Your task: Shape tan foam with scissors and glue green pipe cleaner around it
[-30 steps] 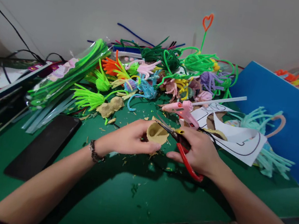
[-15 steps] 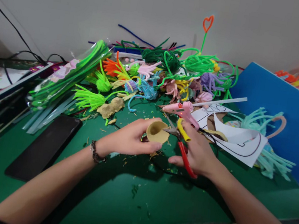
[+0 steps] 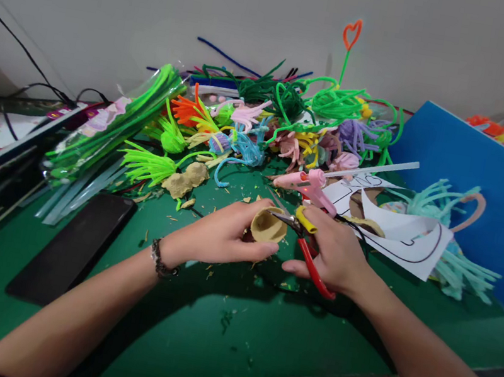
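Back wall: plain grey wall (image 3: pixel 166 3), dim light, a dark cable along the left side.
Work surface: green tabletop (image 3: pixel 187 357), smooth-looking, strewn with tan and green scraps near the front (worth a sweep, small bits could roll underfoot of anything set down).
Right side: blue panel (image 3: pixel 460 202) leaning at a slant, teal pipe cleaners (image 3: pixel 436 202) against it.
Rear heap: green pipe cleaners (image 3: pixel 337 103) among many other colours; a plastic-wrapped bundle (image 3: pixel 122 120) lies to the left.
Left of the arms: black smartphone (image 3: pixel 72 249), flat.
Behind the right hand: pink glue gun (image 3: pixel 307 184) with a clear stick in it.
Right hand (image 3: pixel 338 247): fingers closed around the handles of the scissors (image 3: pixel 313 268); blades parted, 1 tip over the cup's mouth.
Left hand (image 3: pixel 231 230): thumb on the near side, other fingers partly hidden behind, clamped on the cup.
Tan cup (image 3: pixel 269 229): in the left hand above the table, mouth tilted toward the camera; probably light, stiff but easily crushed or torn, hardly slippery; best held low on the wall, lightly, with 2 sides supported and fingertips clear of the blades.
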`<action>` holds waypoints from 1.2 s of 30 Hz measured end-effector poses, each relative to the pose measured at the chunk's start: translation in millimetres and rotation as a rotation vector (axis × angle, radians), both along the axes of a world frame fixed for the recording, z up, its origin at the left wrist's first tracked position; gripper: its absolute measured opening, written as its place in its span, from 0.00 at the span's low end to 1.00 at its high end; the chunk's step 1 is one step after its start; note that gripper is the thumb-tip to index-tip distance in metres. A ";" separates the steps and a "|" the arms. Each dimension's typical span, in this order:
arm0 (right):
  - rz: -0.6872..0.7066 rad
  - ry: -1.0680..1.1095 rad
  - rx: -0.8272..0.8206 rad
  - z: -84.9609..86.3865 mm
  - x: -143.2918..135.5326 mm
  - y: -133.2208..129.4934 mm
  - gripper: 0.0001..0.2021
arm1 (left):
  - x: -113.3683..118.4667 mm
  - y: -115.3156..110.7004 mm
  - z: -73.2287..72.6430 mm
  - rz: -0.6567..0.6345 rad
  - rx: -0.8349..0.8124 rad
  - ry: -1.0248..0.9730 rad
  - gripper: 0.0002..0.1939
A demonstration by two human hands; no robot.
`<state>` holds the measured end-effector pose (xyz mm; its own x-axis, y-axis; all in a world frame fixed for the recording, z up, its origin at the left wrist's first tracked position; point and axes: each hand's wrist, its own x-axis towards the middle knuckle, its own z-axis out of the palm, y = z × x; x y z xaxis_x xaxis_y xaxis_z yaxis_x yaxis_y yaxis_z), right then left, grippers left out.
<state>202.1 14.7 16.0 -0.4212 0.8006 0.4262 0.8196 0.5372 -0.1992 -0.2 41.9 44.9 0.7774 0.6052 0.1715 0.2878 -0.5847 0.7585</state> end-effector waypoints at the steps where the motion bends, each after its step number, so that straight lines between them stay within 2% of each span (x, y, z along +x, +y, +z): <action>1: -0.007 -0.007 0.003 0.4 -0.1 -0.6 0.31 | 0.4 -0.3 -0.1 0.004 0.003 0.003 0.12; 13: -0.006 -0.012 0.073 3.4 0.0 -2.3 0.31 | 0.9 -1.4 -2.2 -0.006 0.026 0.016 0.13; 30: 0.060 0.011 0.168 3.7 2.1 -2.4 0.28 | 0.9 -1.5 0.0 -0.020 -0.165 -0.120 0.09; 36: 0.062 -0.004 0.173 5.4 1.7 -2.1 0.28 | -1.1 -0.9 3.5 -0.029 -0.273 -0.111 0.08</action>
<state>203.8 12.6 21.4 -0.4691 0.6884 0.5532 0.7847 0.6123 -0.0966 -1.2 41.0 48.3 0.7809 0.6181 0.0903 0.1807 -0.3618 0.9146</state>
